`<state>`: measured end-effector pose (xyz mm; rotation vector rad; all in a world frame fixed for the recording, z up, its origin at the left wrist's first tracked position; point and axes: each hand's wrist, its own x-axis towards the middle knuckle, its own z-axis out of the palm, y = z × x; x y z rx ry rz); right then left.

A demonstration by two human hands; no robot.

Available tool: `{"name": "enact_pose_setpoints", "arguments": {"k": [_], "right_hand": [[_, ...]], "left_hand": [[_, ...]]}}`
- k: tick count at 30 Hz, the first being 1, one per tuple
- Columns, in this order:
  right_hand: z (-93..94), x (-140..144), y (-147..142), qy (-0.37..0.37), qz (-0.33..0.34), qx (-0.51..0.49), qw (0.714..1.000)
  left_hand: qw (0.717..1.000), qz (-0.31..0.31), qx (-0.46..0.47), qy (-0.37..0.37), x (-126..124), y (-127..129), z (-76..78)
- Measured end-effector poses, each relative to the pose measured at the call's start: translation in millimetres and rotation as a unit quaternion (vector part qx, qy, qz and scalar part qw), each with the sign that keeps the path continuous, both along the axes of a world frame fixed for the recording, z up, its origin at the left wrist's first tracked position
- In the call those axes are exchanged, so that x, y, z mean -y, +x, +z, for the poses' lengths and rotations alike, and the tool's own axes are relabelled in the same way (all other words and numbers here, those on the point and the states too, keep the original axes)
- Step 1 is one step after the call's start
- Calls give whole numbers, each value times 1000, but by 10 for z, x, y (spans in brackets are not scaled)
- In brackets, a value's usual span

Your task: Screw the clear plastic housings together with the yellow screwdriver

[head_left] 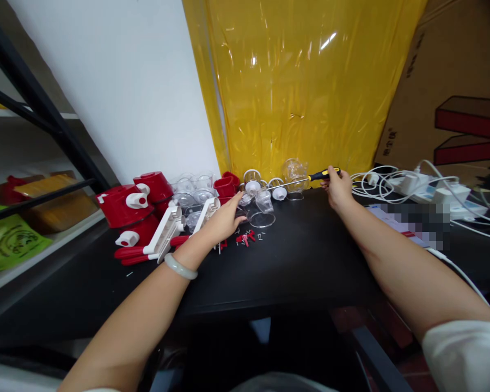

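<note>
My right hand (338, 186) is closed round the yellow-and-black handle of a screwdriver (319, 175). Its long metal shaft points left, over white-and-metal cylindrical drums (277, 188) and clear plastic parts. My left hand (227, 216), with a pale bangle on the wrist, has its fingers stretched out and the thumb apart. Just beyond its fingertips lies a clear plastic cup (263, 219); whether they touch cannot be made out. Small red pieces (245, 238) and loose screws (260, 236) are scattered on the black table right of that hand.
Red housings (124, 207) with white knobs and white-and-red handles (165, 231) stand at left. Clear cups (194, 188) sit behind. Chargers with tangled white cables (416, 182) and a phone-like screen (400, 223) occupy the right. Yellow plastic sheeting (302, 81) backs the table.
</note>
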<state>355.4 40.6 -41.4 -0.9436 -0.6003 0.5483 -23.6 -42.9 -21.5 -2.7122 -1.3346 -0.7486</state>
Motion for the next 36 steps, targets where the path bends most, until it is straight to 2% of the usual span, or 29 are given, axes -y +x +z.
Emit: {"name": "enact_pose_setpoints", "arguments": {"k": [10,16,22,28,36], "right_hand": [[96,71,-55,0,18,-70,997],[173,161,-103,21,67,-100,992],[147,121,-71,22,104,-94,990],[95,85,-56,11,54,-50,997],[116,99,-12,2,59,-81,995]], "left_hand": [[1000,-4,2,2,-24,-10,-18],[1000,-2,0,2,-11,-3,-7],[1000,3,-3,-3,-6,5,0],[1000,4,0,-7,-6,1,-2],[1000,-6,0,3,-12,-14,-10]]}}
